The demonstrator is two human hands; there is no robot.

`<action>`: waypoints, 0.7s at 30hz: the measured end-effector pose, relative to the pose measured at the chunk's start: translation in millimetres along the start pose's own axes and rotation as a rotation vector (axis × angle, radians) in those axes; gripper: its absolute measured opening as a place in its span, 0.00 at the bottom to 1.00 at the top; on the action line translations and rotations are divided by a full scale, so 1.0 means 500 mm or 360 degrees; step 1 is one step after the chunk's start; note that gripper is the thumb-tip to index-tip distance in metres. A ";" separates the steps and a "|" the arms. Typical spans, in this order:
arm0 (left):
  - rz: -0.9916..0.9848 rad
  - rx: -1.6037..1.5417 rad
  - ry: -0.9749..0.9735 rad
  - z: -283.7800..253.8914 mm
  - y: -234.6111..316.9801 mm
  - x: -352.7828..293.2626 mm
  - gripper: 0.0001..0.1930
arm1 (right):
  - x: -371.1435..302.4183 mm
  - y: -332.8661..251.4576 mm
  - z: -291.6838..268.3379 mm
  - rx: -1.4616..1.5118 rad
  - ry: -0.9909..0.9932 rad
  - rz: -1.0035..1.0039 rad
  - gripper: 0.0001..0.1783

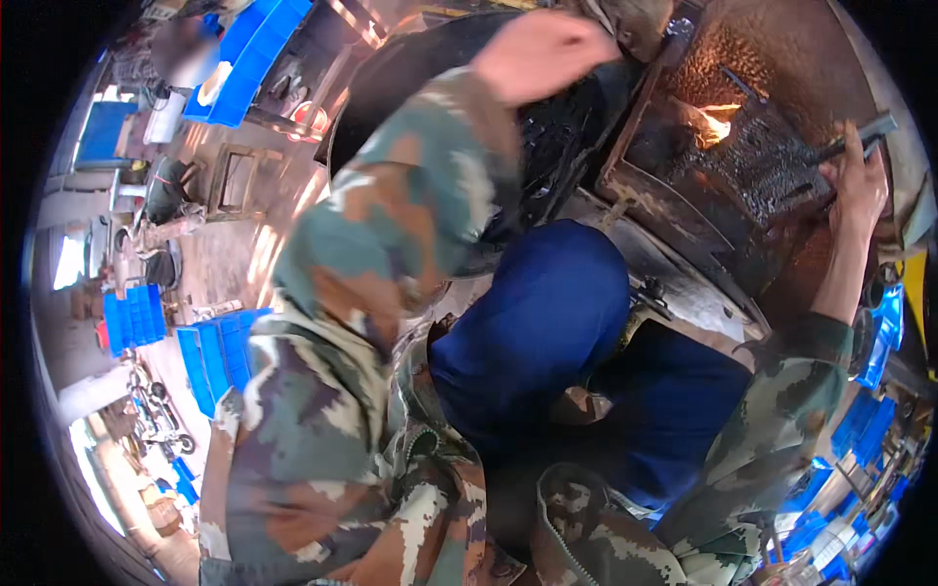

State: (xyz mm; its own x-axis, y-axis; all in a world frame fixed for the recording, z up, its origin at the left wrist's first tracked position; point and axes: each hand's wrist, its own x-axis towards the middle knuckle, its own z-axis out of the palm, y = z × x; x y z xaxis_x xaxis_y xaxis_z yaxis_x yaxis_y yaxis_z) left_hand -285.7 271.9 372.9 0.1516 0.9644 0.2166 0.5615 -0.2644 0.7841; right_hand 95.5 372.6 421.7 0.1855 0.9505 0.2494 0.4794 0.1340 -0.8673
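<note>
My right hand (860, 186) grips a grey tube-like handle (873, 132) at the far right. The handle runs toward a dark, wet-looking flat mass (762, 151) in a rusty metal box (625, 161); I cannot tell whether the two are joined. My left hand (542, 59) is raised at the top, smeared by motion, above a large black container (391, 93). Its finger positions and anything in it cannot be made out. Dark, shiny material (557, 146) lies in that container, below my left forearm.
Brown, grainy-looking matter (728, 63) and a bright glare lie in the box's far part. My knees in blue trousers (547, 303) are close to the box. Blue crates (217, 356) stand on the floor to the left. Another person (171, 190) is in the left background.
</note>
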 end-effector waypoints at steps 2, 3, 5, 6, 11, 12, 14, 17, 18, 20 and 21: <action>-0.0042 0.0411 -0.0162 -0.058 -0.128 -0.077 0.13 | 0.011 0.013 -0.007 0.0049 0.0016 0.0020 0.22; -0.0116 0.0665 -0.0252 -0.078 -0.190 -0.123 0.11 | 0.008 0.012 0.001 0.0025 0.0016 0.0032 0.22; -0.0459 0.0817 -0.0329 -0.093 -0.250 -0.208 0.10 | 0.003 0.005 -0.005 -0.0048 0.0017 0.0060 0.23; -0.0593 0.0953 -0.0321 -0.120 -0.281 -0.266 0.10 | -0.001 0.005 0.020 -0.0003 -0.0014 0.0062 0.23; -0.0820 0.1131 -0.0461 -0.074 -0.371 -0.343 0.17 | -0.003 0.003 0.002 0.0043 -0.0001 0.0041 0.22; -0.0816 0.1126 -0.0461 -0.066 -0.377 -0.346 0.17 | -0.002 0.007 0.000 0.0037 0.0001 0.0039 0.22; -0.0971 0.1127 -0.0448 -0.050 -0.361 -0.331 0.19 | 0.000 0.006 -0.006 0.0071 -0.0020 0.0024 0.22; -0.0834 0.1146 -0.0468 -0.047 -0.375 -0.342 0.18 | -0.013 -0.009 0.008 0.0095 0.0021 -0.0028 0.22; -0.0844 0.1152 -0.0462 -0.051 -0.378 -0.349 0.18 | -0.012 -0.007 0.013 0.0104 0.0012 -0.0030 0.22; -0.0753 0.1125 -0.0436 -0.047 -0.372 -0.346 0.18 | -0.007 -0.002 0.005 0.0093 -0.0031 -0.0004 0.23; -0.0753 0.1124 -0.0433 -0.046 -0.375 -0.345 0.18 | -0.005 0.000 0.004 0.0093 -0.0032 -0.0008 0.23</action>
State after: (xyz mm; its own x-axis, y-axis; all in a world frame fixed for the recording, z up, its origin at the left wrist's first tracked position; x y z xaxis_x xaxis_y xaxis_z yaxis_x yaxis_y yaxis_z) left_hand -435.9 154.9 202.0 -0.0857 0.9633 -0.2545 0.9709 0.1381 0.1956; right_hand 93.4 370.9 420.1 0.1657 0.9551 0.2456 0.4290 0.1544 -0.8900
